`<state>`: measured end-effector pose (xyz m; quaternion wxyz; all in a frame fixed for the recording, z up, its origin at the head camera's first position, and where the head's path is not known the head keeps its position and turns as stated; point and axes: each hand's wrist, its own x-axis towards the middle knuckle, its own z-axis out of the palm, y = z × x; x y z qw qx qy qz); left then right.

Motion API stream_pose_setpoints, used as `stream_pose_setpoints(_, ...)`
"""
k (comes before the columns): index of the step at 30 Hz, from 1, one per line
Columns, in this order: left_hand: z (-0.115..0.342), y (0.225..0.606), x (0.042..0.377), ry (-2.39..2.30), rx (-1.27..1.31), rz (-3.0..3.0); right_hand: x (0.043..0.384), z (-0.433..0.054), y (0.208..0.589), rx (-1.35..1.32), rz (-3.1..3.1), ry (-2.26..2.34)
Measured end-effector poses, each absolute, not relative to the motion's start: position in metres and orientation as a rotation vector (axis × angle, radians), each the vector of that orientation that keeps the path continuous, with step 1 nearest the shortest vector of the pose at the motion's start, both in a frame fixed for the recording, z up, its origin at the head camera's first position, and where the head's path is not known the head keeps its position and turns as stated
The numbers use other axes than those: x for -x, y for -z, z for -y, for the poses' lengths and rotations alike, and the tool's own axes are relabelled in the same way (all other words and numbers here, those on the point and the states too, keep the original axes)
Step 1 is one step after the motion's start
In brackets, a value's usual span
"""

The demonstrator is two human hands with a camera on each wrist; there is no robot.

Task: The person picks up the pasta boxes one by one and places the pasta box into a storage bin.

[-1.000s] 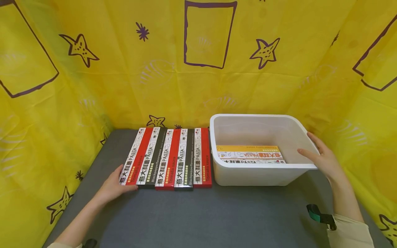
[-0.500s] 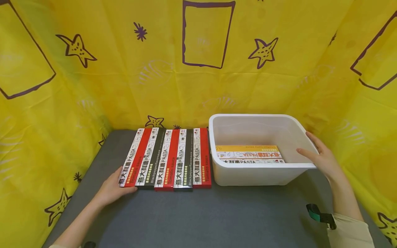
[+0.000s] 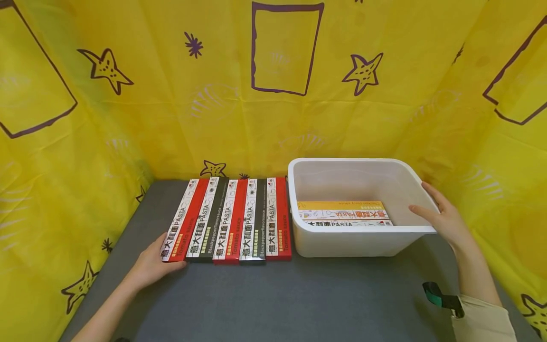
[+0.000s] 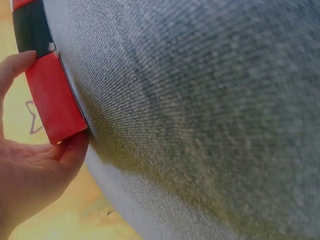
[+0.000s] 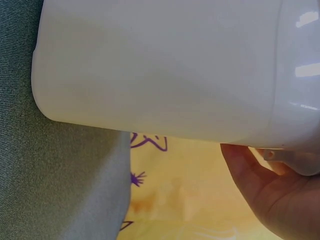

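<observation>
My left hand grips the near end of the leftmost pasta box, white and red, marked Tomato sauce. In the left wrist view, thumb and fingers span the red end of this pasta box, which lies low over the grey cloth. Beside it lie several more pasta boxes in a row, alternating black and red. At the right, my right hand holds the side rim of a white plastic bin, thumb inside and fingers outside. Inside the bin, a yellow-edged pasta box lies crosswise behind other white-faced boxes.
A grey cloth-covered table carries everything. Yellow curtain with purple starfish drawings closes in the back and both sides. The bin stands right against the end of the box row. A black strap hangs at the right wrist.
My left hand has drawn the leftmost pasta box slightly toward me and to the left. My right hand stays on the bin's rim, and the other boxes lie as before.
</observation>
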<state>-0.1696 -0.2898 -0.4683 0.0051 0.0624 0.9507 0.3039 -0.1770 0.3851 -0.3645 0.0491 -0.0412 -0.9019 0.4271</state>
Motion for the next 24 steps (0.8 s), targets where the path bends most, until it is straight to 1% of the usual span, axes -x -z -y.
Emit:
stream_pose_setpoints(10, 0.2945, 0.4663, 0.1627, -0.985, -0.238, -2.941, 0.1765, -0.3851, 0.3645, 0.111, 2.737, -1.319)
stream_pose_setpoints(16, 0.2911, 0.4684, 0.164, -1.021, -0.215, -2.929, 0.1759, -0.3868, 0.3664, 0.122, 2.736, -1.328)
stream_pose_setpoints(24, 0.293, 0.4662, 0.1637, -0.936, -0.172, -2.963, 0.1777, -0.3861, 0.3658, 0.137, 2.743, -1.317)
